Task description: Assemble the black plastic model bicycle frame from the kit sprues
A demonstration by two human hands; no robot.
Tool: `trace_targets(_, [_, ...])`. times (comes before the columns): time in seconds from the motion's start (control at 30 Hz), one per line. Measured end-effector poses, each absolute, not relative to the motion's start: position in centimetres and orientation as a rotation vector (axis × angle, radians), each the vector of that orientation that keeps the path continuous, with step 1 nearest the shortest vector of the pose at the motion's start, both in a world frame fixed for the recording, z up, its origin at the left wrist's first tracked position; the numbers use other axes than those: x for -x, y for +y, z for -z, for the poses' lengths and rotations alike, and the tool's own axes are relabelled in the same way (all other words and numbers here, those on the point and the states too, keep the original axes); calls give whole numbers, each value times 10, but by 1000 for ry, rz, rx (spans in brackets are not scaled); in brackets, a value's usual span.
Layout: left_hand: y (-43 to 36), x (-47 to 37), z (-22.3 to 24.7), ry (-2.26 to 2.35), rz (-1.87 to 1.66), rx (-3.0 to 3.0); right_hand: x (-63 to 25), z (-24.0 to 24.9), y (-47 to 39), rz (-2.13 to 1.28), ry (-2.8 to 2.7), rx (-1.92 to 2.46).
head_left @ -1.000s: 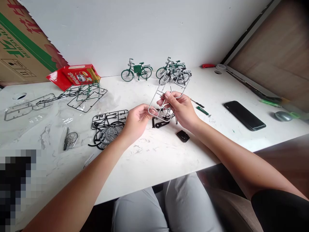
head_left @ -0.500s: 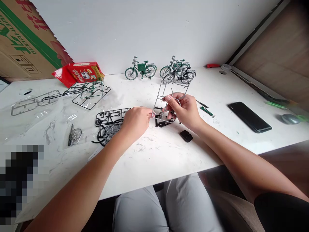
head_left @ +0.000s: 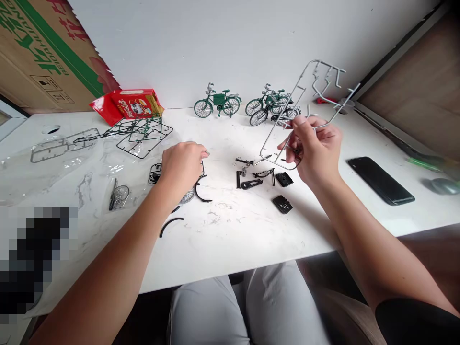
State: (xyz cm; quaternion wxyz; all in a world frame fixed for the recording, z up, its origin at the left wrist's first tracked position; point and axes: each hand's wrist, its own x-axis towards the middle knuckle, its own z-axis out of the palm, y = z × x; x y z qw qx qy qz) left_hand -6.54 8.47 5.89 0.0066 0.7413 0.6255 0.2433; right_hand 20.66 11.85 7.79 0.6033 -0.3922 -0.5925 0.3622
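Observation:
My right hand point(head_left: 318, 148) grips a silver-grey plastic sprue frame point(head_left: 326, 98), raised above the table and tilted, with thumb and fingers closed on its lower part. My left hand point(head_left: 183, 165) is closed in a pinch over the black parts on the left; any small piece at its fingertips is too tiny to name. Partly hidden under it lie a black sprue point(head_left: 155, 173) and a spoked wheel point(head_left: 188, 195). A curved black fender point(head_left: 171, 224) rests nearer me. Between the hands lie a black chain guard point(head_left: 251, 184) and a black bicycle frame point(head_left: 265, 173).
Assembled model bicycles stand at the back, a green one point(head_left: 217, 101) among them. Left are a red packet point(head_left: 134, 103), empty sprues point(head_left: 143, 139) and a bag of small parts point(head_left: 120, 196). Two black blocks point(head_left: 282, 204) lie near a phone point(head_left: 381, 180) at right.
My hands have moved apart. The sprue has gone up and right in my right hand, while my left hand has let go of its corner and moved left.

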Motion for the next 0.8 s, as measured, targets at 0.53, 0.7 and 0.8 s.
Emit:
trace_targets(0.53, [66, 16, -37, 1110, -1219, -1580, -198, -54, 122, -1242, -1561, 951])
trace_targets(0.7, [65, 4, -35, 919, -1120, -1226, -192, -52, 114, -1298, -1732, 902])
trace_targets(0.8, [67, 3, -31, 937, -1167, -1193, -190, -54, 111, -1344, -1770, 870])
